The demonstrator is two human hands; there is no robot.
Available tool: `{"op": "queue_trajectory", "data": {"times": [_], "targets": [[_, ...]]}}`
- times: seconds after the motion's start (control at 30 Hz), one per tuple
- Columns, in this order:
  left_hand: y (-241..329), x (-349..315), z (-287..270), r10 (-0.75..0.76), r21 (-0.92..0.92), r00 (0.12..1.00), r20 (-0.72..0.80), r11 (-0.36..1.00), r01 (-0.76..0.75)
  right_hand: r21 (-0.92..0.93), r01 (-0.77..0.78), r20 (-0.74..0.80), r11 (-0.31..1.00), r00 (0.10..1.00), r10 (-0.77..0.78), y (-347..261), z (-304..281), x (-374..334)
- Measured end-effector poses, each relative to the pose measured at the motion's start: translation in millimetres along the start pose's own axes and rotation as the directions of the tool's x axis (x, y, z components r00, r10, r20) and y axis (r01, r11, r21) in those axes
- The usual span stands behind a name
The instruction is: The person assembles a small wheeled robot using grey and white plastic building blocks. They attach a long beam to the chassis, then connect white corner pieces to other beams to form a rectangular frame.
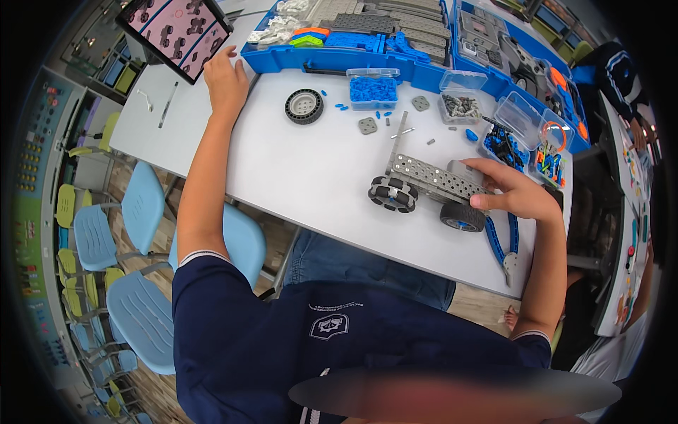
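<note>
My right hand (522,191) grips the back end of a half-built grey toy vehicle (431,173), its thumb on the side and its fingers over the top. The vehicle has a roller-studded wheel (393,194) at its left and a black-tyred wheel (463,216) under my hand. A thin grey bar rises from its left end. My left hand (226,81) is beside the right edge of a tablet (175,32), fingers apart and holding nothing. The tablet shows pictures of vehicle parts. Nearby lies a loose wheel (304,106).
Blue parts trays (339,60) line the table's far side. Small clear boxes hold blue pins (373,90), grey pieces (462,107) and black connectors (503,145). Blue-handled pliers (503,247) lie by my right forearm. Chairs (145,205) stand at the left.
</note>
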State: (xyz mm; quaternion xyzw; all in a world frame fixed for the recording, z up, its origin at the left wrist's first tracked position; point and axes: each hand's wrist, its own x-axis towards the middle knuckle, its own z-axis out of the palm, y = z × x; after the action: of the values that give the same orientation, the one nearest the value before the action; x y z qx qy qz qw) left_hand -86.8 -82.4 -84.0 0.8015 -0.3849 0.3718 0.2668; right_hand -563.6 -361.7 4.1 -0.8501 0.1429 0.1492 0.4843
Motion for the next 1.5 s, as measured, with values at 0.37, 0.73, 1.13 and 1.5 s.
{"op": "queue_trajectory", "data": {"times": [0.37, 0.73, 1.13, 1.5], "targets": [[0, 0, -11, -0.256, -0.133, 0.957, 0.134, 0.953, 0.274, 0.003, -0.045, -0.039, 0.999, 0.998, 0.046, 0, 3, 1], [-2, -1, -10, -0.226, -0.148, 0.966, 0.122, 0.959, 0.243, -0.033, -0.003, -0.07, 0.999, 0.998, 0.001, 2, 5, 1], [-3, 0, -10, -0.204, -0.154, 0.97, 0.136, 0.962, 0.224, -0.014, -0.003, -0.06, 1.0, 0.998, 0.002, 4, 5, 2], [-2, -1, -12, -0.203, -0.162, 0.97, 0.136, 0.961, 0.224, -0.019, -0.061, -0.051, 0.998, 0.997, 0.06, -1, 4, 1]]}}
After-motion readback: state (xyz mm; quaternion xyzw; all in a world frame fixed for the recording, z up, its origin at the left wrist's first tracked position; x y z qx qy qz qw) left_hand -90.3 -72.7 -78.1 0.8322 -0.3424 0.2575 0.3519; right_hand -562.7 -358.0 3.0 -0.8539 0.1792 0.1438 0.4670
